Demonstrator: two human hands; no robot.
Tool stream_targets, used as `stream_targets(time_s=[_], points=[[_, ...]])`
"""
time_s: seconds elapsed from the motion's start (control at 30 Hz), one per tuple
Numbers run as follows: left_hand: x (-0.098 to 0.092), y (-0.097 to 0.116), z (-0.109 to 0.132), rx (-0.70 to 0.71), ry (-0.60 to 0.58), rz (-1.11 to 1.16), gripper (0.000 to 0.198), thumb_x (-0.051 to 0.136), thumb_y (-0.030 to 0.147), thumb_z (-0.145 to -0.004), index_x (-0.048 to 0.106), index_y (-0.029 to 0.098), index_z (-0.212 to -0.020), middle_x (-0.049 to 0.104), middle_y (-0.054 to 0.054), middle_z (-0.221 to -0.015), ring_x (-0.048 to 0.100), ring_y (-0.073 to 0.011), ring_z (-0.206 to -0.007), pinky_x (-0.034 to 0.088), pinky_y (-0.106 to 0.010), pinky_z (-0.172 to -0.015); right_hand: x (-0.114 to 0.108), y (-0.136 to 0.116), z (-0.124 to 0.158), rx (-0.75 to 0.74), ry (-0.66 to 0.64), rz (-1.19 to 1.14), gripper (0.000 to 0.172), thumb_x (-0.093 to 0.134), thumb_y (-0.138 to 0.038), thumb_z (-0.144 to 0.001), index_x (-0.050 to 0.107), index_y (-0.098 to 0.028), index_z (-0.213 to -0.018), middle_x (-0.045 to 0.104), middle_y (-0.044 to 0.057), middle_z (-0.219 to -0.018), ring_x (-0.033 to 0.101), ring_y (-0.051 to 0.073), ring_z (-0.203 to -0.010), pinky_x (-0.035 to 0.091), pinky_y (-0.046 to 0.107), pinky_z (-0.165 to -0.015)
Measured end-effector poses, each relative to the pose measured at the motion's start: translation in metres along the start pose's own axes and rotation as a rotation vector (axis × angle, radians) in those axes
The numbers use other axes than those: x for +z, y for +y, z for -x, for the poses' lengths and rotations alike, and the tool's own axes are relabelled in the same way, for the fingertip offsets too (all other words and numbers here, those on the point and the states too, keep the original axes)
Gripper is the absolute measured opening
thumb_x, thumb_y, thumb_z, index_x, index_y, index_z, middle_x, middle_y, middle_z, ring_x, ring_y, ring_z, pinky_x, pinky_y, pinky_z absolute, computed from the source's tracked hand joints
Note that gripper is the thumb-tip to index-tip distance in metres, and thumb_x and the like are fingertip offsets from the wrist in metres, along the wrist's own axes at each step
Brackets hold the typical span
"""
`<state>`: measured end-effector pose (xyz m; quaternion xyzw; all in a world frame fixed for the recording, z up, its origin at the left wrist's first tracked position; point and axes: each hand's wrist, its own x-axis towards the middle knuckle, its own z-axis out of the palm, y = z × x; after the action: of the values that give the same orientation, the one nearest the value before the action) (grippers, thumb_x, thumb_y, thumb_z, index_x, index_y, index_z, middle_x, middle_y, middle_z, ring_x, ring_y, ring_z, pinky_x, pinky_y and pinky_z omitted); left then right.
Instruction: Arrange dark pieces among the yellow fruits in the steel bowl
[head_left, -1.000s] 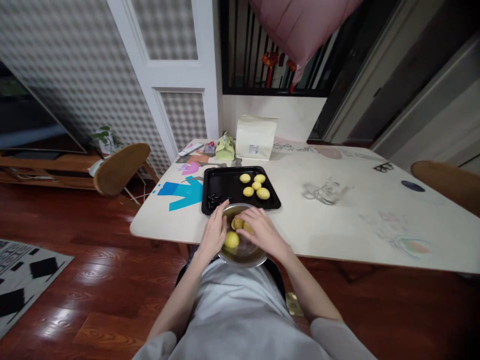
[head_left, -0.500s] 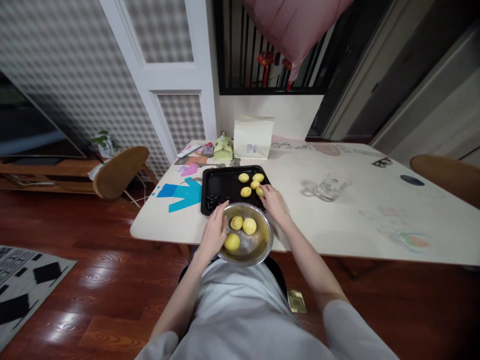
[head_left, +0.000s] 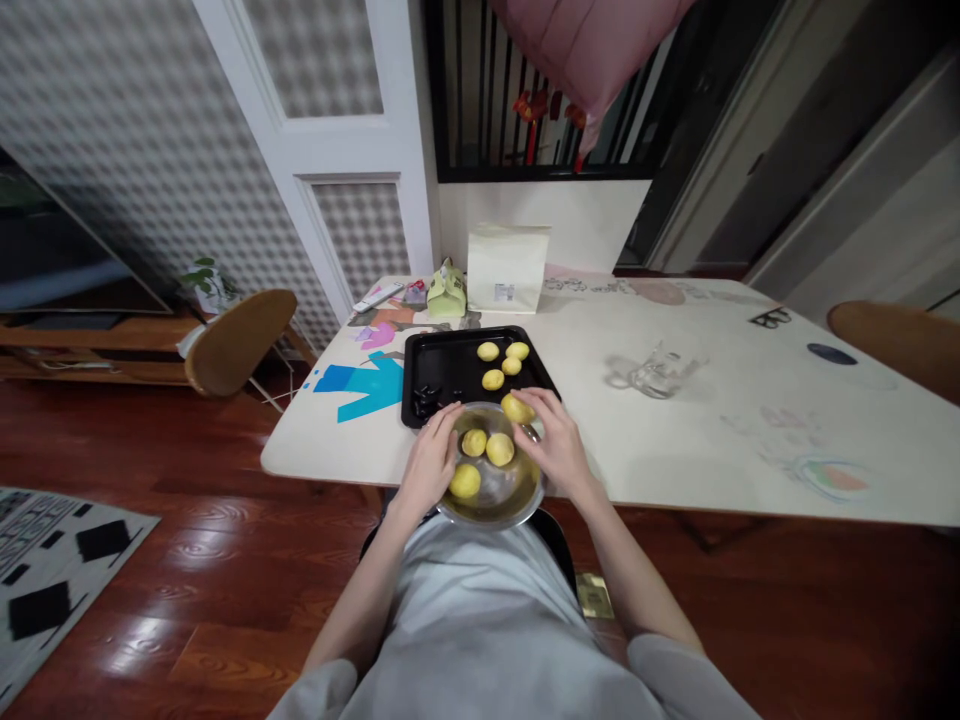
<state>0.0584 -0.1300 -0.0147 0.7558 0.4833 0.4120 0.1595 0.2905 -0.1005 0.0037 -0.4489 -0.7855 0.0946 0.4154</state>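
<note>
Tabletop [head_left: 675,440] with black tray [head_left: 442,365] just beyond the steel bowl [head_left: 517,497]. Left hand [head_left: 429,468] grips the bowl's left rim. Right hand [head_left: 561,452] has its fingers [head_left: 543,414] closed round a dough ball [head_left: 517,408] over the bowl's far rim. Judged step: transfer between tray and bowl; release needs a free spot.

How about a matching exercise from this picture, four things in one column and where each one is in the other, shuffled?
Things:
1. left hand
2. right hand
3. paper bag
4. glass

Places:
A. standing at the far edge of the table
B. on the left rim of the bowl
C. holding a yellow ball over the bowl's far rim
D. on the table, to the right of the tray

Pairs: 1-B, 2-C, 3-A, 4-D.
</note>
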Motion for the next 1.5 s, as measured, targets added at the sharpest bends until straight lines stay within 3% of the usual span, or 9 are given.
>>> stream_targets(time_s=[0.13, 0.33, 0.8, 0.93, 1.1, 1.33, 1.5], points=[[0.0, 0.0, 0.0, 0.001, -0.004, -0.015, 0.043, 0.036, 0.018, -0.105, 0.053, 0.021, -0.144, 0.054, -0.012, -0.152, 0.051, -0.0255, -0.143, 0.04, -0.05, -0.123, -0.012, -0.029, 0.028, -0.055, -0.212, -0.064, 0.046, 0.06, -0.019, -0.091, 0.061, -0.028, -0.136, 0.064, 0.01, -0.129, 0.064, 0.029, -0.119, 0.054, 0.045, -0.103], [0.001, -0.002, 0.0, 0.007, -0.016, -0.036, 0.043, 0.037, 0.017, -0.104, 0.054, 0.022, -0.143, 0.054, -0.012, -0.153, 0.051, -0.0257, -0.143, 0.041, -0.05, -0.123, -0.007, -0.032, 0.042, -0.114, -0.445, -0.017, 0.039, 0.068, -0.021, -0.089, 0.066, -0.024, -0.128, 0.07, 0.01, -0.126, 0.067, 0.03, -0.113, 0.054, 0.048, -0.1], [0.0, -0.003, -0.001, 0.016, -0.056, -0.088, 0.041, 0.039, 0.02, -0.105, 0.054, 0.022, -0.143, 0.054, -0.012, -0.153, 0.05, -0.0268, -0.143, 0.041, -0.051, -0.122, 0.001, -0.028, 0.043, -0.021, -0.436, -0.101, 0.031, 0.072, -0.02, -0.089, 0.07, -0.021, -0.121, 0.073, 0.01, -0.122, 0.07, 0.028, -0.111, 0.054, 0.044, -0.1], [-0.011, -0.001, -0.009, 0.066, -0.136, -0.08, 0.043, 0.043, 0.023, -0.105, 0.05, 0.023, -0.147, 0.048, -0.012, -0.158, 0.046, -0.0263, -0.147, 0.038, -0.05, -0.125, 0.002, -0.029, 0.044, -0.039, -0.425, -0.066, 0.028, 0.071, -0.023, -0.092, 0.07, -0.02, -0.12, 0.074, 0.01, -0.122, 0.071, 0.028, -0.109, 0.053, 0.043, -0.099], [-0.017, -0.005, -0.05, 0.17, -0.208, -0.103, 0.041, 0.044, 0.025, -0.105, 0.053, 0.026, -0.145, 0.047, -0.01, -0.159, 0.045, -0.0256, -0.148, 0.038, -0.048, -0.125, 0.006, -0.029, 0.043, -0.02, -0.379, -0.078, 0.022, 0.069, -0.024, -0.095, 0.071, -0.019, -0.116, 0.075, 0.01, -0.118, 0.071, 0.028, -0.108, 0.052, 0.044, -0.098], [0.031, -0.049, -0.141, 0.219, -0.413, -0.12, 0.036, 0.057, 0.023, -0.098, 0.063, 0.02, -0.133, 0.059, -0.015, -0.144, 0.06, -0.0285, -0.133, 0.046, -0.045, -0.117, 0.011, -0.028, 0.047, -0.048, -0.275, -0.174, 0.013, 0.065, -0.018, -0.097, 0.072, -0.02, -0.108, 0.076, 0.008, -0.112, 0.071, 0.025, -0.105, 0.053, 0.04, -0.095], [0.053, -0.063, -0.172, 0.206, -0.473, -0.169, 0.038, 0.072, 0.012, -0.081, 0.07, 0.016, -0.119, 0.069, -0.013, -0.12, 0.069, -0.028, -0.111, 0.053, -0.045, -0.106, 0.009, -0.022, 0.052, -0.082, -0.238, -0.192, 0.014, 0.063, -0.019, -0.098, 0.072, -0.021, -0.11, 0.076, 0.007, -0.113, 0.069, 0.024, -0.107, 0.052, 0.041, -0.097]])
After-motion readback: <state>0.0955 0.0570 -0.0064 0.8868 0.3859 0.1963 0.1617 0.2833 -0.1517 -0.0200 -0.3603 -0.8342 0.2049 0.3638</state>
